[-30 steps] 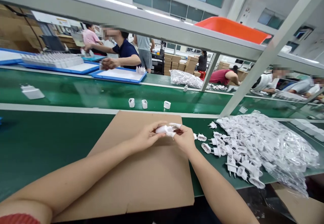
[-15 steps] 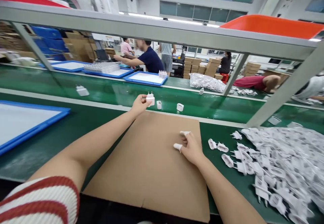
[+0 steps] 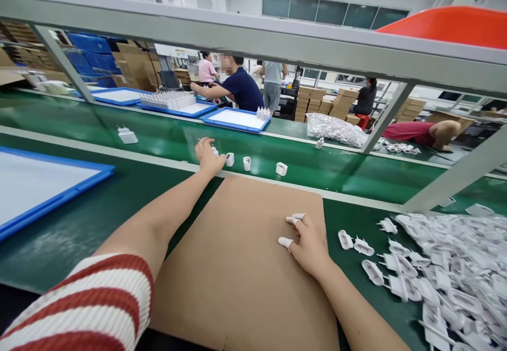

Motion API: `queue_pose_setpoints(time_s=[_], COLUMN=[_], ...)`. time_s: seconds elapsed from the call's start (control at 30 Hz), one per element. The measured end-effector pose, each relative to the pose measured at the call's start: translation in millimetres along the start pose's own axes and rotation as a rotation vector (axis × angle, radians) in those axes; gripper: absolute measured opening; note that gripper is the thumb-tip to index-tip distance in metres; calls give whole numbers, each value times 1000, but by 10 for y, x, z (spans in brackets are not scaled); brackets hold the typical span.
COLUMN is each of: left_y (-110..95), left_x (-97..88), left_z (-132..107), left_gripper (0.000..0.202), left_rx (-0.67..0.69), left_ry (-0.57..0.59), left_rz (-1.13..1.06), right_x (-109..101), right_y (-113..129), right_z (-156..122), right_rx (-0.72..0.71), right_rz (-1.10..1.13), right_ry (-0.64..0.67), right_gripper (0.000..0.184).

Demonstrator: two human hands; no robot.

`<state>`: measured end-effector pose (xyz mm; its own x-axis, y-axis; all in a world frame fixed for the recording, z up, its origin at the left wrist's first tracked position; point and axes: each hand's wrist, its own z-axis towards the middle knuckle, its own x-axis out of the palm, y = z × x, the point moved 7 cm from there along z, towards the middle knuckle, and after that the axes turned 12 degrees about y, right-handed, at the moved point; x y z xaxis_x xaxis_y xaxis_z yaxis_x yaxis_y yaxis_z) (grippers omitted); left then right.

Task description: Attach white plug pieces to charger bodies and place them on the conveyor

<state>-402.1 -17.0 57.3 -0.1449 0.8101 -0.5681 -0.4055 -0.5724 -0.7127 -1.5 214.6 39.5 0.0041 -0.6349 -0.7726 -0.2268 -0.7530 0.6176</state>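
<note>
Over the green conveyor belt, my left hand is curled around a white charger plug, which is mostly hidden by the fingers. Just right of it stand small white charger housings, apart from one another on the belt. My right hand hovers at or rests on the brown cardboard sheet; its fingers are apart, white finger cots cover several fingertips, and nothing is in it. To its right, loose white plug parts lie on the green bench.
A heap of white plug parts in clear plastic fills the right side. A blue-rimmed tray sits at left, and another plug lies farther along the belt. A grey shelf beam crosses above. Across the belt, a co-worker sits behind blue trays.
My left hand has moved left and lower over the belt with the charger plug, now turned mostly out of sight. One more housing shows beside it. My right hand remains over the cardboard.
</note>
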Motion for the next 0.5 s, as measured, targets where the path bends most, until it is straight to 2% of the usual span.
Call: queue_pose_setpoints(time_s=[0.03, 0.07, 0.13, 0.2, 0.33, 0.5], left_y=[-65, -87, -35, 11, -124, -530], left_x=[72, 166, 355, 484, 638, 936], left_z=[-12, -11, 9, 28, 2, -152], left_gripper=[78, 80, 84, 92, 120, 119], left_rx=[75, 93, -5, -108, -105, 18], left_ry=[50, 136, 324, 457, 595, 683], left_rz=[-5, -34, -121, -172, -152, -104], right_x=[-6, -10, -16, -18, -23, -23], right_y=[13, 25, 44, 56, 68, 79], right_z=[-9, -19, -35, -47, -63, -74], right_rx=[10, 18, 27, 27, 20, 20], right_rz=[-18, -35, -63, -83, -97, -66], right_ry=[3, 6, 15, 23, 28, 28], right_gripper=[51, 51, 52, 53, 52, 52])
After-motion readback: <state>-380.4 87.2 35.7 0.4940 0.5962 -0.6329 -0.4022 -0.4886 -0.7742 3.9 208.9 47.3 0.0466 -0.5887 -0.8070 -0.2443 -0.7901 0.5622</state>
